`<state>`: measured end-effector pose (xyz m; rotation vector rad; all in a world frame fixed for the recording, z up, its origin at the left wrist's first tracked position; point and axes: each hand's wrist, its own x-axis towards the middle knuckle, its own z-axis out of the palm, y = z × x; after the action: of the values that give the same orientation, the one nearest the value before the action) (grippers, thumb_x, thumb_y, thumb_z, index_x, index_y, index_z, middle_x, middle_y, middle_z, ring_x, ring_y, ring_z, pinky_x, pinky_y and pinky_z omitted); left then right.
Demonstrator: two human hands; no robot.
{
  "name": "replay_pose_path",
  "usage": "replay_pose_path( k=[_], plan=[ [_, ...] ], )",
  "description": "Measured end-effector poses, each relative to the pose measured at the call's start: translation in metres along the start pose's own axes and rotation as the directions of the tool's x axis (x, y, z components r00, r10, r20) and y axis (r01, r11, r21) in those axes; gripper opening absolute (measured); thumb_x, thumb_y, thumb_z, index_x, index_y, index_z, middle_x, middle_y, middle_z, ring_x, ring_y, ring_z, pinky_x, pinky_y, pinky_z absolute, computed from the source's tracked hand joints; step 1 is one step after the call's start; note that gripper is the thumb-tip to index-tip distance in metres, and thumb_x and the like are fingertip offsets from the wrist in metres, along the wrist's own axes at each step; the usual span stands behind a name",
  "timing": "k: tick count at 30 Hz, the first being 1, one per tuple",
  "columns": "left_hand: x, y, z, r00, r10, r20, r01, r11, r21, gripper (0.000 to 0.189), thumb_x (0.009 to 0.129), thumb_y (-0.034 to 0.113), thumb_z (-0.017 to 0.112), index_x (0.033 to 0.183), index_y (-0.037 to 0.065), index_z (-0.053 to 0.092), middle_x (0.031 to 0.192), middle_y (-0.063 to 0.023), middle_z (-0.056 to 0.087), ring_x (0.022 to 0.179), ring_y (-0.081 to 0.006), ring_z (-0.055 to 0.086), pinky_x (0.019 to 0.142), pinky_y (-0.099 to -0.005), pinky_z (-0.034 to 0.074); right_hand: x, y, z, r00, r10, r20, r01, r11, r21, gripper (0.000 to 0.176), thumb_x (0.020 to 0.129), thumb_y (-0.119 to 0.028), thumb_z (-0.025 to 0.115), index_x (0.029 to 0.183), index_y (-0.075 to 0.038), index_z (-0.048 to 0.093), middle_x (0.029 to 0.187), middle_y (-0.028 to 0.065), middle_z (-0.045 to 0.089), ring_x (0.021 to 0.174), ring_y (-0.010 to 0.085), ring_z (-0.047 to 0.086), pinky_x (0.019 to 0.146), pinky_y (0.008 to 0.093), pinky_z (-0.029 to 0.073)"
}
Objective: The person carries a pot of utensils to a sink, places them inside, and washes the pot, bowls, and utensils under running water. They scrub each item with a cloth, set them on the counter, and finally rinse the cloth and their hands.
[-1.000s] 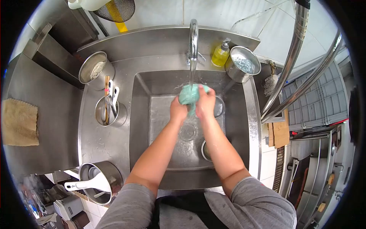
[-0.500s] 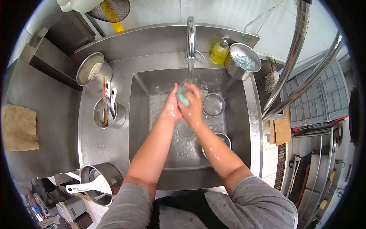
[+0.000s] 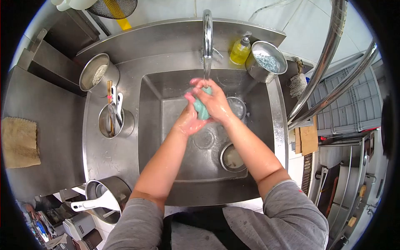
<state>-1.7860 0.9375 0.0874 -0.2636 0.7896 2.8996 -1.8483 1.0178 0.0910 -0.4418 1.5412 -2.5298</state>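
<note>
Under the running tap (image 3: pixel 207 37), my hands squeeze a soft pale green sponge (image 3: pixel 202 109) between them, wet and crumpled. My left hand (image 3: pixel 189 121) cups it from the left and below. From the upper right, my right hand (image 3: pixel 216 102) wraps its fingers over it; some fingertips are blurred by motion and water. Below them is the steel sink (image 3: pixel 154 137). A round metal dish (image 3: pixel 233 158) lies at the basin's lower right. Another round dish (image 3: pixel 238 109) sits behind my right wrist, partly hidden. The drain (image 3: pixel 203 138) shows between my forearms.
A yellow soap pump bottle (image 3: pixel 240 51) and a steel pot (image 3: pixel 266 62) stand behind the basin at right. On the left ledge are another pot (image 3: pixel 99 75) and a utensil container (image 3: pixel 116 123). A pot (image 3: pixel 118 193) with a white-handled scoop is lower left. Metal pipes (image 3: pixel 321 71) rise at right.
My hands have turned and now show more of the sponge. The lower right dish is in fuller view, no longer mostly behind my forearm. Less splashing water shows on the basin floor.
</note>
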Motion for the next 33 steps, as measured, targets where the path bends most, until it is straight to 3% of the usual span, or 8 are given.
replay_pose_path(
  k=[4, 10, 14, 19, 22, 24, 28, 33],
  plan=[
    [-0.009, 0.025, 0.000, 0.916, -0.392, -0.086, 0.374, 0.755, 0.540, 0.044, 0.090, 0.029, 0.058, 0.129, 0.019, 0.040, 0.116, -0.0101, 0.055, 0.097, -0.0215, 0.063, 0.067, -0.0282, 0.052, 0.005, -0.031, -0.017, 0.890, 0.323, 0.322, -0.206, 0.914, -0.349, 0.013, 0.092, -0.014, 0.055, 0.093, -0.002, 0.062, 0.084, 0.0035, 0.063, 0.079, 0.0097, 0.057, 0.073, 0.0261, 0.048],
    [0.027, -0.019, -0.035, 0.944, -0.207, -0.257, 0.296, 0.189, 0.936, 0.015, 0.083, 0.018, 0.060, 0.095, 0.009, 0.064, 0.082, -0.0099, 0.066, 0.080, -0.0218, 0.065, 0.057, -0.0304, 0.047, 0.014, 0.000, -0.025, 0.841, 0.508, 0.186, -0.348, 0.770, -0.535, 0.022, 0.094, -0.021, 0.054, 0.085, -0.002, 0.061, 0.068, 0.0045, 0.060, 0.065, 0.0092, 0.055, 0.058, 0.0283, 0.047],
    [0.035, -0.046, -0.060, 0.995, 0.063, 0.073, -0.048, -0.327, 0.944, 0.021, 0.081, 0.022, 0.058, 0.094, 0.006, 0.065, 0.087, -0.0144, 0.067, 0.081, -0.0268, 0.065, 0.064, -0.0386, 0.050, 0.018, 0.067, -0.039, 0.976, 0.217, 0.003, -0.151, 0.690, -0.708, 0.031, 0.095, -0.024, 0.049, 0.081, 0.001, 0.059, 0.064, 0.0129, 0.059, 0.062, 0.0222, 0.058, 0.057, 0.0380, 0.045],
    [0.028, -0.042, -0.050, 0.920, 0.079, -0.383, 0.373, -0.467, 0.802, 0.042, 0.077, 0.035, 0.066, 0.106, 0.005, 0.061, 0.094, -0.0150, 0.067, 0.092, -0.0336, 0.064, 0.079, -0.0426, 0.051, 0.009, 0.131, -0.060, 0.991, -0.042, -0.123, -0.089, 0.474, -0.876, 0.033, 0.096, -0.024, 0.045, 0.081, 0.002, 0.058, 0.066, 0.0171, 0.057, 0.066, 0.0283, 0.057, 0.063, 0.0448, 0.043],
    [0.016, -0.022, -0.028, 0.951, 0.069, -0.303, 0.300, -0.454, 0.839, 0.058, 0.076, 0.038, 0.070, 0.116, 0.000, 0.051, 0.108, -0.0185, 0.061, 0.104, -0.0336, 0.059, 0.086, -0.0418, 0.048, 0.012, 0.128, -0.061, 0.956, 0.118, -0.268, -0.279, 0.642, -0.714, 0.032, 0.096, -0.024, 0.046, 0.082, 0.002, 0.057, 0.074, 0.0144, 0.060, 0.072, 0.0239, 0.058, 0.067, 0.0406, 0.045],
    [0.009, -0.014, -0.032, 0.979, 0.105, -0.173, 0.197, -0.287, 0.938, 0.065, 0.075, 0.040, 0.071, 0.117, -0.002, 0.047, 0.116, -0.0197, 0.055, 0.112, -0.0330, 0.053, 0.090, -0.0407, 0.045, 0.013, 0.075, -0.060, 0.843, 0.538, -0.017, -0.538, 0.842, -0.029, 0.023, 0.094, -0.018, 0.049, 0.091, 0.003, 0.060, 0.083, 0.0093, 0.062, 0.078, 0.0204, 0.059, 0.073, 0.0354, 0.046],
    [0.010, 0.005, -0.054, 0.979, 0.172, 0.109, -0.132, 0.127, 0.983, 0.055, 0.082, 0.031, 0.067, 0.119, 0.000, 0.041, 0.127, -0.0180, 0.040, 0.120, -0.0288, 0.043, 0.099, -0.0369, 0.037, -0.005, -0.010, -0.057, 0.798, 0.546, 0.255, -0.505, 0.837, -0.210, 0.018, 0.091, -0.011, 0.055, 0.101, 0.002, 0.061, 0.091, 0.0053, 0.063, 0.083, 0.0162, 0.059, 0.078, 0.0307, 0.047],
    [0.001, 0.011, -0.038, 0.956, 0.279, 0.092, -0.190, 0.349, 0.918, 0.019, 0.090, 0.011, 0.057, 0.107, 0.003, 0.058, 0.111, -0.0075, 0.054, 0.103, -0.0154, 0.050, 0.089, -0.0303, 0.041, -0.012, -0.036, -0.057, 0.928, 0.245, 0.281, 0.102, 0.558, -0.823, 0.017, 0.081, -0.006, 0.061, 0.096, -0.001, 0.066, 0.111, 0.0155, 0.061, 0.100, 0.0277, 0.059, 0.084, 0.0347, 0.046]
  ],
)
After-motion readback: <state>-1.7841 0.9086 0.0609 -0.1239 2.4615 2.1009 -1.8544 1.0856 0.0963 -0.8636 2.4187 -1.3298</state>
